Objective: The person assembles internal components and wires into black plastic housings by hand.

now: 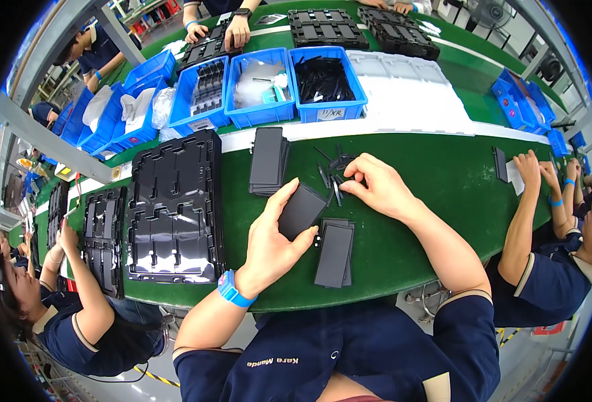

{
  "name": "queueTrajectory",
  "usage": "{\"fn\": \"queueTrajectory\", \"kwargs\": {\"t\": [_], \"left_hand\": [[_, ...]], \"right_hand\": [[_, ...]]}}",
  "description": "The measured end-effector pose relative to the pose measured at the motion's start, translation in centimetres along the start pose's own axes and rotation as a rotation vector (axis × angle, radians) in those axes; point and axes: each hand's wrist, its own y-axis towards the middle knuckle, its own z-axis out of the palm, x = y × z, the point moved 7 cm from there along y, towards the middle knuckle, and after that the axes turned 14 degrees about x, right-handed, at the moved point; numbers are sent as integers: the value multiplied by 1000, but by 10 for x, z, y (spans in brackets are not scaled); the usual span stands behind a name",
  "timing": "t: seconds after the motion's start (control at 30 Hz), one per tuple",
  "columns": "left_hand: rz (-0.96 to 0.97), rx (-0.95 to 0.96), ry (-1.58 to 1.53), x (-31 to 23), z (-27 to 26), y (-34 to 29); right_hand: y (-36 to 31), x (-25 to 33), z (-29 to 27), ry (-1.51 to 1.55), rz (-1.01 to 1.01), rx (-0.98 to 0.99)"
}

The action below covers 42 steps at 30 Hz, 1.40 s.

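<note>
A: Holding what, in the left grip (272,244)?

B: A flat dark panel (302,211), held by its edges between thumb and fingers, slanted, in between 2 stacks of similar panels on the green desk (430,167).

A: And in the right grip (379,187)?

B: Drawn narrow, thumb and forefinger down at the loose black strips (324,175), just beyond the held panel. Cannot tell whether closed on a strip or only beside it.

A: Placed how, those 2 stacks?

B: Farther back and to the left, the upper stack (267,157); nearer the body, the lower stack (336,253), slightly fanned.

A: Farther left?

B: Glossy black moulded trays (175,201), then narrower-looking ones near a co-worker's hand (68,236).

A: And along the back?

B: 3 blue bins in a row, the right bin (331,115) heaped with more black strips. To the right of that, white sheeting (410,94). Beyond, another co-worker's hands (239,30) at a black tray.
</note>
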Motion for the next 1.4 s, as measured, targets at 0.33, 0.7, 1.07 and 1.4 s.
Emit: {"fn": "queueTrajectory", "kwargs": {"t": [0.33, 0.7, 1.07, 1.4], "left_hand": [[46, -73, 311, -12, 1, -10], [222, -344, 645, -81, -68, -49], [-522, -573, 1110, 30, -271, -70], [-605, -517, 1221, 37, -264, -56]], "right_hand": [[-7, -2, 2, -30, 43, 10], [-8, 6, -2, -112, 85, 10], [-5, 7, -5, -88, 47, -41], [-3, 6, 1, -63, 118, 13]]}}
